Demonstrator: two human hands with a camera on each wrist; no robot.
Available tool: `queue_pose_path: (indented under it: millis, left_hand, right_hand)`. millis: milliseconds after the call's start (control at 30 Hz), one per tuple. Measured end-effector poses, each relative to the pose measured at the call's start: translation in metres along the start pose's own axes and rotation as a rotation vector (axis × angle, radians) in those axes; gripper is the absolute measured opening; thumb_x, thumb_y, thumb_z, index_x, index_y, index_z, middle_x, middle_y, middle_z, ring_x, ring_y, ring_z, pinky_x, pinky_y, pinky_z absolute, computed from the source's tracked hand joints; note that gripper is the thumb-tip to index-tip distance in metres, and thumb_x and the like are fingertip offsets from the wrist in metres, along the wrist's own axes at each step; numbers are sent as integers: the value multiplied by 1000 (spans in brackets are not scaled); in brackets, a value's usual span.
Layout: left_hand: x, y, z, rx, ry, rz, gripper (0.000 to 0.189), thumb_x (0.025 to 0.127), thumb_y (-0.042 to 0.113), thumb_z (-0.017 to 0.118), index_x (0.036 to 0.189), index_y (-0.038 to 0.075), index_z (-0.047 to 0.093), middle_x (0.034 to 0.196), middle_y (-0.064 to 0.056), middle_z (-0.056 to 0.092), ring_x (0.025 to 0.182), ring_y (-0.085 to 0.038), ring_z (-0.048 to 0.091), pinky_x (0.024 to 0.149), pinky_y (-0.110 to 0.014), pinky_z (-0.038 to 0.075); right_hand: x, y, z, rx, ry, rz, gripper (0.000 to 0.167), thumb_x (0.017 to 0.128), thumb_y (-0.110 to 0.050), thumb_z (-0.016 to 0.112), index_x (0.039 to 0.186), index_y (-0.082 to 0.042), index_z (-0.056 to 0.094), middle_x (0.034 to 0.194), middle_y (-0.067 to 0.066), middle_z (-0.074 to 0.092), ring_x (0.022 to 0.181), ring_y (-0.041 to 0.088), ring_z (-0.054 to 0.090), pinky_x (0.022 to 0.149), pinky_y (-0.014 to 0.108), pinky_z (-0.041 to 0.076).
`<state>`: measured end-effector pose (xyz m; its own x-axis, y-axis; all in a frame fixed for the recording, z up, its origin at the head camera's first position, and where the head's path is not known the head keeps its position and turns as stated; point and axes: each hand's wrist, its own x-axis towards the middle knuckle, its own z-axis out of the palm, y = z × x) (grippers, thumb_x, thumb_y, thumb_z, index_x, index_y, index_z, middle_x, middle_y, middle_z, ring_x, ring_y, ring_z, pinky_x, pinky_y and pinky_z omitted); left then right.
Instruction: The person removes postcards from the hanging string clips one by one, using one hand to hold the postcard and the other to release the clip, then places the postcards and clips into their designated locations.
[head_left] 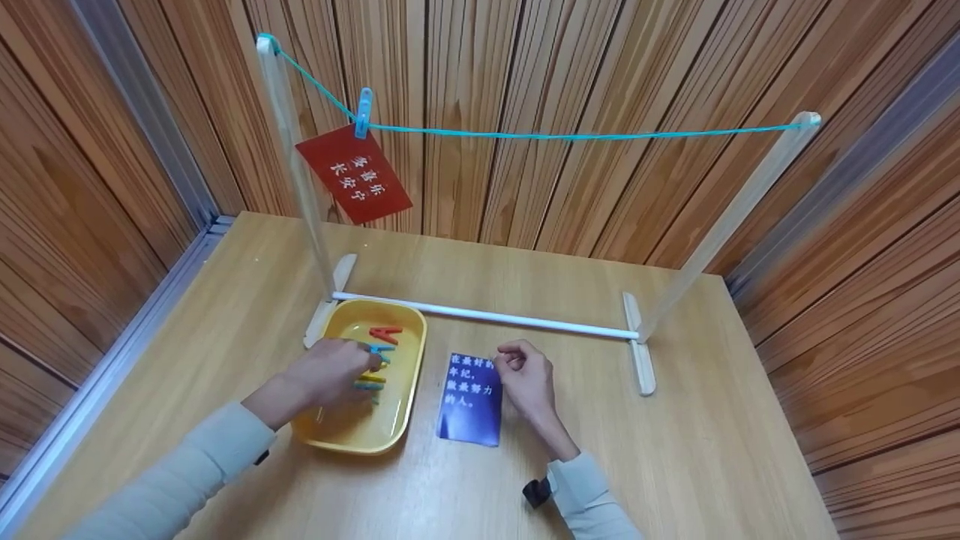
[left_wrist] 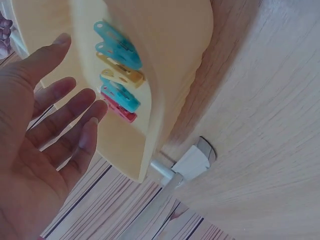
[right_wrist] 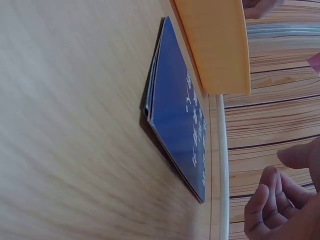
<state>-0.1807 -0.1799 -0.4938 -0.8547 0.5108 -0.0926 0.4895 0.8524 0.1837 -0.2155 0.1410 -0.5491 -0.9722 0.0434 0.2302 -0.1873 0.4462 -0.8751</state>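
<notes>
My left hand [head_left: 330, 371] is over the yellow plastic basin [head_left: 390, 424]. In the left wrist view its fingers [left_wrist: 67, 117] are relaxed and slightly bent, with nothing between them. Close by in the basin lies a row of clothespins: blue-green ones [left_wrist: 117, 52], a yellow one [left_wrist: 120, 75] and a red one [left_wrist: 119, 109]. A small stack of blue cards [head_left: 469, 420] with white writing lies flat beside the basin. Next to its upper right corner hovers my right hand [head_left: 530, 382]. Thumb and fingertips stand apart in the right wrist view, holding nothing, fingers loosely curled.
Two wooden posts [head_left: 296, 161] on feet, joined by a white rod [head_left: 487, 318], carry a turquoise string [head_left: 585, 136]. From it a red card [head_left: 352, 176] hangs by a blue clothespin [head_left: 363, 112]. Wood-patterned walls [head_left: 480, 67] enclose the table [head_left: 675, 450].
</notes>
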Motion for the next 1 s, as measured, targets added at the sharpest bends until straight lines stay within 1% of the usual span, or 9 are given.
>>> queue_pose_path:
  millis: [67,167,267,433,567,667,767,867,1000]
  left_hand:
    - [-1,-1,-3,12,19,10,44,86,36,88,123,12,77,108,-9,78,86,-21,69,84,-41,64]
    - [0,-1,-9,27,52,21,44,85,37,88,121,12,78,109,-10,78,84,-20,68,83,-39,65]
    - [1,0,-17,8,77,-3,46,85,37,88,124,15,78,115,-10,78,91,-21,71,86,-38,65]
    - [1,2,-29,-19,119,-48,53,86,40,87,131,15,74,125,-14,74,106,-29,72,92,-44,65]
    - [1,1,-37,-9,156,-53,65,89,40,84,142,10,64,137,-17,70,121,-38,69,101,-53,61]
    - [0,-1,-44,0,200,-52,70,91,41,82,147,7,58,142,-18,67,128,-41,66,105,-57,57]
    - [1,-1,-50,19,246,-50,70,91,42,82,147,6,57,142,-18,67,132,-41,64,107,-58,56]
    - [3,1,-56,42,277,-45,68,91,42,82,144,7,59,141,-18,67,132,-42,64,107,-61,55]
    - [5,3,-65,16,299,-63,74,93,42,79,152,7,49,146,-19,64,133,-43,63,108,-63,53]
  right_hand:
    - [1,-3,0,13,-19,-30,15,90,-4,77,102,4,75,84,11,73,72,8,60,66,14,49]
    - [4,-8,1,23,-46,-62,14,91,-6,77,102,4,75,86,12,74,72,9,60,67,14,49]
    - [7,-14,2,19,-64,-67,13,93,-8,76,102,1,76,86,10,74,73,9,61,67,15,50]
    - [11,-21,3,14,-81,-69,12,94,-12,76,102,-3,77,87,8,74,75,10,61,68,16,50]
    - [10,-25,5,17,-92,-71,12,95,-15,77,102,-4,77,87,8,73,75,10,61,69,17,50]
    - [10,-27,6,15,-111,-83,15,96,-18,77,103,-5,77,88,8,73,76,10,61,69,18,51]
    - [11,-30,7,20,-134,-103,17,97,-18,76,105,-3,76,90,9,73,77,11,61,70,18,52]
    - [14,-33,7,31,-151,-112,17,97,-16,75,106,-1,76,90,9,73,78,12,61,70,19,52]
    - [16,-37,7,40,-154,-138,15,97,-15,75,105,-3,76,89,8,72,77,11,61,70,18,51]
